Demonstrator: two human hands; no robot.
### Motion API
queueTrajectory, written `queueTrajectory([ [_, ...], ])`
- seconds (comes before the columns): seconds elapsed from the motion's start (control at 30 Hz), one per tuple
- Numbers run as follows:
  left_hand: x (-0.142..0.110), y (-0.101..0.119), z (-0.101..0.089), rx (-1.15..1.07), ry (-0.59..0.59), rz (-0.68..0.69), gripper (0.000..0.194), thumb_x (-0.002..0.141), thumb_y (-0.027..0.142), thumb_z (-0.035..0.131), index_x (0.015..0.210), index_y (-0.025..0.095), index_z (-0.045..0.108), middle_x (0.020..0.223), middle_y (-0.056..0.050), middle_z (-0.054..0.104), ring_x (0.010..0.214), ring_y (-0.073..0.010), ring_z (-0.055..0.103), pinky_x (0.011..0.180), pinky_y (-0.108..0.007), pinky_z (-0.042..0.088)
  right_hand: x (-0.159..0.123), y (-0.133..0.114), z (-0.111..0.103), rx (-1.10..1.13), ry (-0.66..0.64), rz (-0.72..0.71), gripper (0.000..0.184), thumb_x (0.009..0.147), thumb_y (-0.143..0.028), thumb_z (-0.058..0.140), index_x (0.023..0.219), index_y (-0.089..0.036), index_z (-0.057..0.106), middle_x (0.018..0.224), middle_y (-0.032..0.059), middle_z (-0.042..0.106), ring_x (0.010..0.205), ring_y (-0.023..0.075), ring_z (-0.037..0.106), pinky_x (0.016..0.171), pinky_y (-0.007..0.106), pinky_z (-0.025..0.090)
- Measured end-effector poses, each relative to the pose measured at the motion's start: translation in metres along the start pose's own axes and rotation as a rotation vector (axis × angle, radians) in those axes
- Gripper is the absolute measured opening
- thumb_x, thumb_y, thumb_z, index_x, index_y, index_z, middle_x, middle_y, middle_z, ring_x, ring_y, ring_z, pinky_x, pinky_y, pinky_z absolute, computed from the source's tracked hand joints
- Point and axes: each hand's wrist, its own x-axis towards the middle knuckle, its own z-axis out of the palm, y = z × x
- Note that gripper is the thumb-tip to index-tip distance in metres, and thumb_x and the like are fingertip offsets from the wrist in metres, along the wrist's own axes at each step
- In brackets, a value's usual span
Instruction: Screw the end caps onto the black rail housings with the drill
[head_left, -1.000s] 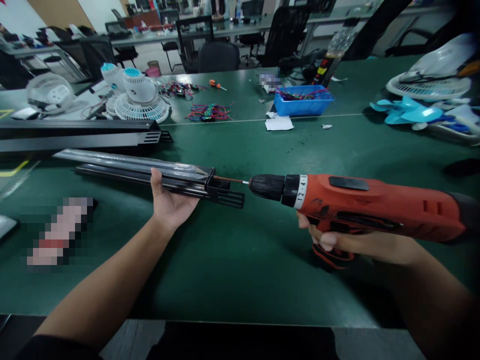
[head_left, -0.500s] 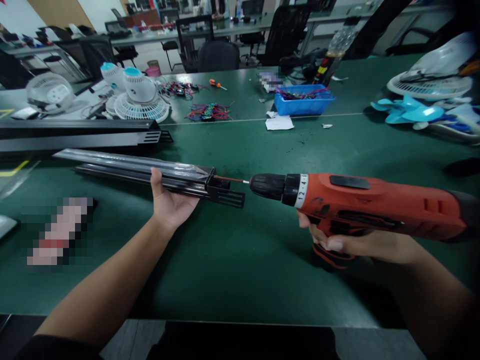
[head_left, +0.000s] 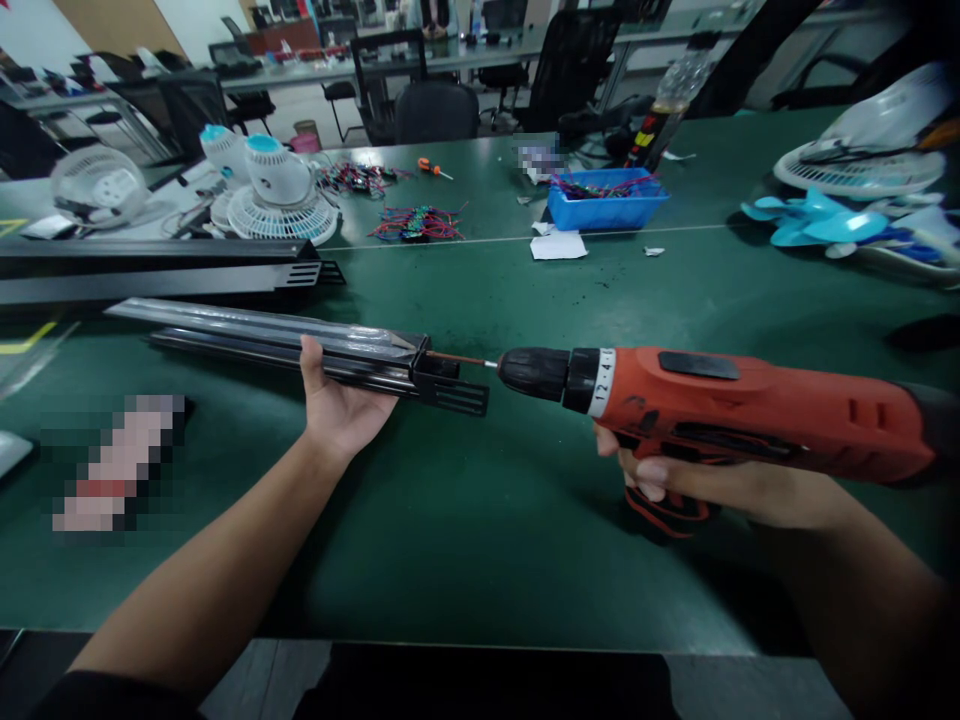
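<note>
My left hand is wrapped round a long black metal profile from the near side, thumb up against its side and the other fingers hidden beneath. A slotted bracket sticks out of the profile's right end. In my right hand is an orange and black cordless drill, gripped by its handle, lying level and pointing left. Its long thin bit reaches the end of the profile; whether the tip sits in a screw is hidden.
More black profiles lie at the left. Behind them stand white fan parts. A blue bin with wires, wire bundles and an orange screwdriver are farther back. Turquoise fan blades rest at the right, and a blurred-out object at near left.
Hardly anything differs. My right thumb has shifted slightly on the drill's handle; the profile, my left hand and the drill hold almost the same place.
</note>
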Motion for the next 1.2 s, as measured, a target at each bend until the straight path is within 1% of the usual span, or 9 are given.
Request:
queueTrajectory([
  [0.2,-0.0010,0.0000,0.0017,-0.018,-0.009,-0.001,0.057,0.092,0.079,0.070,0.105,0.024,0.078,0.110,-0.008,0.085,0.117,-0.0306,0.079,0.107,-0.044,0.062,0.0021,-0.0040,0.0015,-0.007,-0.020,-0.017,0.020,0.096,-0.042,0.076,0.104,-0.025,0.071,0.064,-0.0022,0.063,0.051,0.0147,0.061,0.045,0.022,0.053],
  [0.37,-0.0001,-0.0003,0.0009,-0.015,-0.030,-0.001,0.057,0.094,0.079,0.067,0.104,0.024,0.078,0.111,-0.008,0.085,0.112,-0.0289,0.080,0.104,-0.041,0.064,0.0027,-0.0072,0.0008,0.014,-0.053,-0.026,0.017,0.094,-0.039,0.079,0.102,-0.025,0.071,0.067,-0.0033,0.061,0.052,0.0126,0.055,0.044,0.021,0.048],
  [0.47,0.0006,-0.0005,-0.0006,0.006,-0.026,0.017,0.055,0.094,0.078,0.068,0.102,0.025,0.079,0.113,-0.008,0.085,0.117,-0.0299,0.079,0.104,-0.041,0.063,0.0018,-0.0060,-0.0008,0.014,-0.048,-0.020,0.019,0.092,-0.036,0.081,0.103,-0.026,0.072,0.071,-0.0021,0.063,0.055,0.0132,0.057,0.046,0.022,0.050],
  [0.57,0.0008,-0.0005,-0.0017,0.004,-0.002,0.028,0.052,0.093,0.076,0.070,0.101,0.025,0.079,0.114,-0.008,0.085,0.121,-0.0308,0.077,0.107,-0.042,0.062,0.0013,-0.0038,-0.0013,0.015,-0.041,-0.001,0.020,0.091,-0.038,0.082,0.102,-0.026,0.071,0.071,-0.0017,0.063,0.055,0.0137,0.057,0.046,0.022,0.050],
  [0.73,0.0001,0.0000,-0.0016,-0.003,-0.008,0.018,0.053,0.094,0.076,0.069,0.102,0.024,0.079,0.113,-0.008,0.085,0.118,-0.0301,0.079,0.105,-0.042,0.063,0.0006,-0.0022,-0.0004,0.048,-0.077,0.015,0.021,0.094,-0.039,0.080,0.105,-0.024,0.070,0.066,-0.0038,0.059,0.049,0.0120,0.053,0.043,0.022,0.048],
  [0.87,-0.0003,0.0004,-0.0011,-0.017,-0.042,0.007,0.053,0.096,0.075,0.067,0.103,0.024,0.079,0.114,-0.008,0.085,0.114,-0.0284,0.080,0.104,-0.042,0.064,0.0011,-0.0044,0.0001,-0.005,-0.036,-0.018,0.021,0.095,-0.042,0.078,0.102,-0.023,0.071,0.069,-0.0016,0.062,0.054,0.0131,0.056,0.046,0.022,0.050],
  [1.0,0.0004,-0.0001,-0.0019,-0.024,-0.036,0.009,0.052,0.094,0.075,0.070,0.102,0.025,0.078,0.113,-0.008,0.085,0.115,-0.0288,0.079,0.105,-0.042,0.064,0.0013,-0.0060,-0.0002,-0.059,-0.022,-0.023,0.021,0.096,-0.043,0.077,0.100,-0.022,0.073,0.072,0.0006,0.065,0.058,0.0144,0.060,0.048,0.023,0.051],
  [1.1,0.0005,-0.0004,-0.0024,-0.026,-0.030,0.010,0.052,0.092,0.075,0.072,0.104,0.026,0.079,0.113,-0.007,0.085,0.118,-0.0294,0.079,0.107,-0.042,0.063,0.0014,-0.0068,-0.0001,-0.060,-0.011,-0.039,0.021,0.095,-0.043,0.078,0.099,-0.023,0.074,0.070,0.0003,0.065,0.055,0.0141,0.059,0.045,0.023,0.050],
  [1.2,-0.0001,0.0000,-0.0019,-0.021,-0.044,0.001,0.053,0.093,0.076,0.071,0.106,0.025,0.079,0.112,-0.008,0.085,0.115,-0.0289,0.079,0.106,-0.042,0.063,0.0026,-0.0066,0.0003,-0.034,-0.018,-0.036,0.021,0.095,-0.044,0.079,0.100,-0.024,0.073,0.069,-0.0004,0.064,0.053,0.0135,0.058,0.043,0.021,0.049],
])
